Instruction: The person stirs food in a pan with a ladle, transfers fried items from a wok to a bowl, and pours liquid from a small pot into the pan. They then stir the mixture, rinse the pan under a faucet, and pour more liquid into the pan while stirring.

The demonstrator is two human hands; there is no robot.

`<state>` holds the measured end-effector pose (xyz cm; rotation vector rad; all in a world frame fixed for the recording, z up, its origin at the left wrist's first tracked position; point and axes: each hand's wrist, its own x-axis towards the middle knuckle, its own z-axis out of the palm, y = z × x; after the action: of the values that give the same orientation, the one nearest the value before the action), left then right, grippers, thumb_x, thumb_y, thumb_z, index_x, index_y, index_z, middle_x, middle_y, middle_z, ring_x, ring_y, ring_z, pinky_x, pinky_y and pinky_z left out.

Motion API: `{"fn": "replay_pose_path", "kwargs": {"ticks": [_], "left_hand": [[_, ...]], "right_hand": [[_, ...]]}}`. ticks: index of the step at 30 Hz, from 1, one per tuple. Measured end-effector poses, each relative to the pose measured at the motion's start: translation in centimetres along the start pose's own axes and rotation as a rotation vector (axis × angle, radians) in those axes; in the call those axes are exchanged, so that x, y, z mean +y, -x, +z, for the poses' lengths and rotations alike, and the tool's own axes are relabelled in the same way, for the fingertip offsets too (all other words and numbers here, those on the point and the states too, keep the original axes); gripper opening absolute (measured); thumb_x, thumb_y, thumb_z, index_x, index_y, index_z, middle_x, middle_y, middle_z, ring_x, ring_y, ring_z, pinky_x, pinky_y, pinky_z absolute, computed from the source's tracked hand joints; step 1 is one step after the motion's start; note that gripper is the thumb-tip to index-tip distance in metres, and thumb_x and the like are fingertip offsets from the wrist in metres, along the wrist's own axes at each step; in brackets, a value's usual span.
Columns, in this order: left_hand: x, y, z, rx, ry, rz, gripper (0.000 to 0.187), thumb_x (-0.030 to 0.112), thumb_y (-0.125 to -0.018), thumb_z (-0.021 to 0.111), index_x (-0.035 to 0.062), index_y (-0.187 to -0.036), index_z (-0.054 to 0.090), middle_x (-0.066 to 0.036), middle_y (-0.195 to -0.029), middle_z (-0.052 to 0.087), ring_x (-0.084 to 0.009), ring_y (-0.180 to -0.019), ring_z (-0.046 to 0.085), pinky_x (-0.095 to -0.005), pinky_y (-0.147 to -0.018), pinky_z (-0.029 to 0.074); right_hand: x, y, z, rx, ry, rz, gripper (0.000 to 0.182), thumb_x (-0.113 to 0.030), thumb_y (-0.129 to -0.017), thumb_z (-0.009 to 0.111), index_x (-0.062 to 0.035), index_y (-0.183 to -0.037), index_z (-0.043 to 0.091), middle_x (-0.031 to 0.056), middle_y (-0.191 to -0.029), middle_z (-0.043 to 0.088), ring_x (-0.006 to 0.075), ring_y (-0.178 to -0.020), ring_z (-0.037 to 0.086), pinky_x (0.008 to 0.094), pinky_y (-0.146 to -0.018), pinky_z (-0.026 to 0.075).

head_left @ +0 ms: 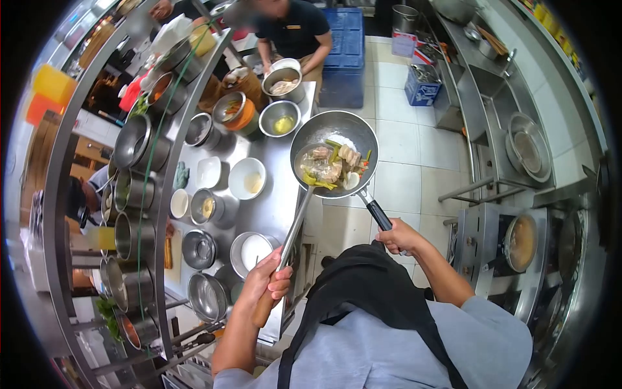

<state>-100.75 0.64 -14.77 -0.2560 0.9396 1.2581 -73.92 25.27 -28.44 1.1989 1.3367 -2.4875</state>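
Note:
My right hand (400, 237) is wrapped round the black handle of a dark frying pan (355, 129), held up beyond the near end of the steel table. In the pan lie meat pieces (350, 155), green vegetable pieces and some liquid. My left hand (265, 280) grips a long ladle (297, 225) by its wooden handle. The ladle's metal shaft runs up to the pan, and its head is among the food there, partly covered by meat and greens. Near my left hand stands a pot with white contents (253, 251).
Bowls and pots crowd the steel table (275, 211) on my left, below a shelf rack (170, 259) of metal containers. A person (291, 32) stands at its far end by blue crates (343, 58). To my right are a sink (495, 97) and a stove with a pan (520, 243).

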Motion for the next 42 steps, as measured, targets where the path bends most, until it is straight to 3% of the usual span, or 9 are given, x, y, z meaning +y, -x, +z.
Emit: {"fn": "replay_pose_path", "kwargs": {"ticks": [15, 24, 26, 27, 30, 32, 34, 38, 42], "left_hand": [[5.8, 10.0, -4.0, 0.092, 0.225, 0.247, 0.023, 0.025, -0.106, 0.041, 0.0176, -0.126, 0.051, -0.002, -0.073, 0.043, -0.0040, -0.043, 0.039, -0.0205, -0.034, 0.038], [8.0, 3.8, -12.7, 0.245, 0.068, 0.274, 0.014, 0.027, -0.103, 0.052, 0.0175, -0.112, 0.047, 0.000, -0.071, 0.045, -0.0041, -0.047, 0.041, -0.0190, -0.039, 0.036], [7.2, 1.7, -13.1, 0.384, -0.133, 0.328, 0.015, 0.028, -0.103, 0.051, 0.0136, -0.107, 0.048, 0.001, -0.070, 0.045, -0.0034, -0.048, 0.040, -0.0182, -0.040, 0.035], [7.0, 0.5, -15.2, 0.452, -0.214, 0.333, 0.032, 0.029, -0.103, 0.052, 0.0119, -0.129, 0.047, 0.000, -0.071, 0.048, -0.0062, -0.048, 0.042, -0.0210, -0.042, 0.038], [5.2, -1.0, -14.4, 0.528, -0.477, 0.378, 0.049, 0.027, -0.103, 0.051, 0.0185, -0.149, 0.035, 0.001, -0.070, 0.045, -0.0072, -0.049, 0.040, -0.0235, -0.043, 0.042], [4.4, -2.6, -17.7, 0.565, -0.591, 0.385, 0.054, 0.025, -0.101, 0.053, 0.0161, -0.151, 0.034, -0.009, -0.076, 0.058, -0.0177, -0.049, 0.052, -0.0327, -0.044, 0.046], [3.1, -3.3, -19.1, 0.894, -1.526, 0.726, 0.050, 0.022, -0.099, 0.054, 0.0129, -0.147, 0.042, -0.022, -0.084, 0.066, -0.0355, -0.058, 0.063, -0.0456, -0.052, 0.049], [2.2, -0.4, -15.0, 1.072, -1.877, 0.681, 0.051, 0.018, -0.096, 0.056, 0.0101, -0.145, 0.046, -0.029, -0.088, 0.067, -0.0452, -0.080, 0.066, -0.0484, -0.068, 0.053], [2.5, 1.6, -12.2, 0.726, -1.668, 1.012, 0.056, 0.009, -0.093, 0.060, 0.0096, -0.146, 0.044, -0.028, -0.102, 0.068, -0.0445, -0.088, 0.067, -0.0461, -0.074, 0.054]], "right_hand": [[-3.2, -3.9, 5.7, -0.165, 0.062, 0.023, 0.023, -0.006, -0.083, 0.067, -0.0095, -0.085, 0.044, -0.0022, -0.056, 0.042, 0.0068, -0.041, 0.039, 0.0255, -0.036, 0.035], [-2.9, -4.3, 4.6, -0.051, 0.078, 0.048, 0.026, -0.004, -0.082, 0.068, -0.0103, -0.079, 0.042, -0.0019, -0.055, 0.042, 0.0075, -0.040, 0.038, 0.0276, -0.036, 0.033], [-2.8, -3.9, 4.1, -0.051, 0.080, 0.045, 0.025, -0.004, -0.082, 0.068, -0.0099, -0.080, 0.043, -0.0021, -0.054, 0.042, 0.0076, -0.040, 0.039, 0.0278, -0.036, 0.033], [-2.6, -3.8, 3.9, -0.047, 0.067, 0.039, 0.024, -0.004, -0.082, 0.067, -0.0098, -0.080, 0.044, -0.0021, -0.054, 0.041, 0.0077, -0.040, 0.038, 0.0277, -0.036, 0.032], [-2.3, -3.2, 3.4, -0.031, 0.079, 0.025, 0.024, -0.004, -0.082, 0.067, -0.0098, -0.080, 0.044, -0.0023, -0.053, 0.041, 0.0077, -0.039, 0.038, 0.0274, -0.035, 0.032], [-2.1, -2.7, 3.1, -0.021, 0.101, 0.017, 0.024, -0.004, -0.082, 0.067, -0.0100, -0.080, 0.044, -0.0025, -0.053, 0.040, 0.0076, -0.039, 0.038, 0.0271, -0.035, 0.032], [-1.7, -2.3, 2.7, 0.005, 0.083, 0.011, 0.025, -0.004, -0.081, 0.067, -0.0106, -0.080, 0.043, -0.0026, -0.053, 0.040, 0.0074, -0.039, 0.037, 0.0266, -0.035, 0.031], [-0.9, -2.0, 1.1, 0.014, 0.098, 0.021, 0.020, -0.006, -0.081, 0.065, -0.0078, -0.083, 0.046, -0.0003, -0.056, 0.045, 0.0083, -0.041, 0.042, 0.0278, -0.037, 0.038], [-0.5, -0.7, -0.3, 0.010, 0.126, 0.006, 0.020, -0.007, -0.081, 0.066, -0.0086, -0.080, 0.046, -0.0018, -0.056, 0.044, 0.0075, -0.042, 0.041, 0.0270, -0.038, 0.037]]}}
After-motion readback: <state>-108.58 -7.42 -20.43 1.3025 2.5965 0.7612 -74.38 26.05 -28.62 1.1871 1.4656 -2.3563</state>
